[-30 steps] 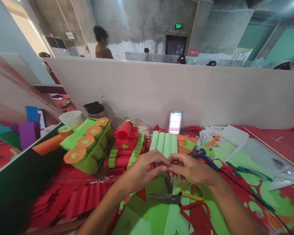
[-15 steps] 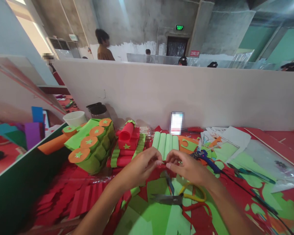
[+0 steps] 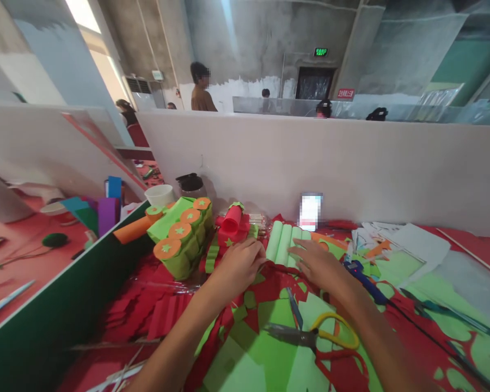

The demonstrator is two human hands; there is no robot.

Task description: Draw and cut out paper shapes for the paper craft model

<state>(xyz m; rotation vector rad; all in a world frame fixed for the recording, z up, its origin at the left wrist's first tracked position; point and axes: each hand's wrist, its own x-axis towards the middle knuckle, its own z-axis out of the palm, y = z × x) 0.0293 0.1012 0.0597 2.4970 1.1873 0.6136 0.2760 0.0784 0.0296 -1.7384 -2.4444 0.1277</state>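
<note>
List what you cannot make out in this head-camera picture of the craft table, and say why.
All in the head view.
Blurred: the phone screen, unreadable.
Hidden: whatever lies under the left hand and right hand, whose backs face the camera.
Covered by the right hand: the near ends of the pale green rolls.
Too small to read: the green sign over the door.

Craft workshop, bare concrete walls (image 3: 261,38), divider (image 3: 310,158) btwn benches, cut paper (image 3: 265,354), scissors (image 3: 310,337), glue gun (image 3: 361,275), ppl (image 3: 202,90) at other stations
</note>
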